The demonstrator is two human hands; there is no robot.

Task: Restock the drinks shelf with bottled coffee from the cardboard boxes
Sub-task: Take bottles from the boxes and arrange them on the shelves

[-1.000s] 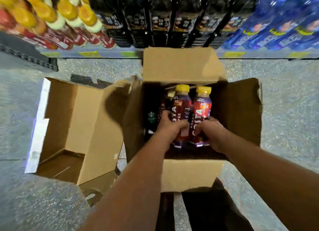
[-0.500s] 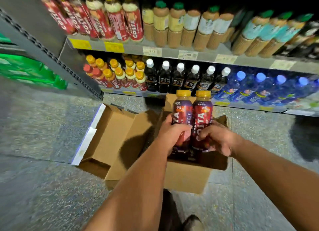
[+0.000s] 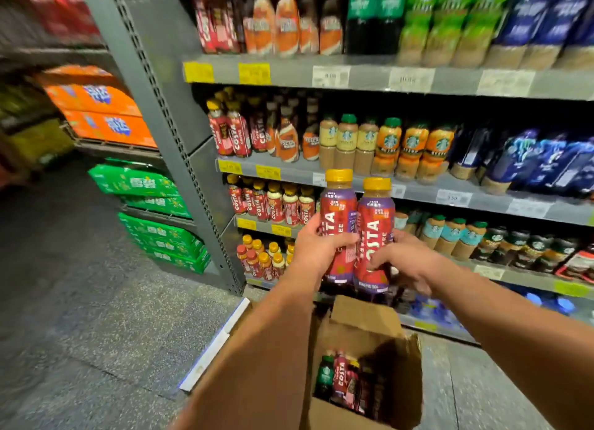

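Two coffee bottles (image 3: 374, 223) have risen above the cardboard box (image 3: 363, 317), left hand (image 3: 316, 251) and right hand (image 3: 406, 260) fingers (image 3: 342, 238) each gripping one.

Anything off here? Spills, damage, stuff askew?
No visible spill or breakage. The cardboard box has a ragged, torn edge on its right flap, and one green-labelled bottle stands among the red bottles inside. The left hand and right hand hold two coffee bottles upright, side by side.

The two coffee bottles (image 3: 356, 233) were down inside the cardboard box (image 3: 369, 339). Now both hands (left hand (image 3: 316, 249), right hand (image 3: 405, 257)) have lifted them high, up before the drinks shelf (image 3: 418, 190).
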